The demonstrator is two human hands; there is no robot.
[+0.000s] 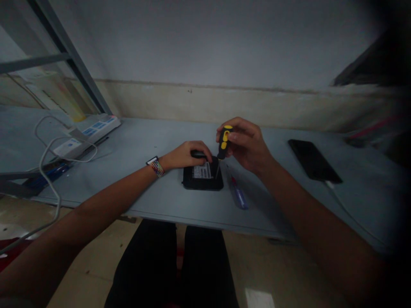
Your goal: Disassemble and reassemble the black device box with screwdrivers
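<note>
A flat black box-shaped device (203, 184) with rounded corners and a white printed label (202, 171) lies on the table. My left hand (189, 155) rests at its far left side, fingers curled over its back edge and thumb against it, steadying it. In my right hand (245, 143) is a black and yellow screwdriver (224, 143), held upright and slightly tilted. Its thin shaft points down at the right part of the device; whether the tip sits on a screw is too small to tell. Just right of the device lies a second screwdriver (239, 194) with a clear bluish handle.
To the right, a black phone (314, 160) lies with a white cable (349, 211) plugged in. A white power strip (88, 134) with a plugged-in charger and looping cable (48, 149) is at the left, near a metal frame (77, 55). The wall (205, 102) borders the table's back.
</note>
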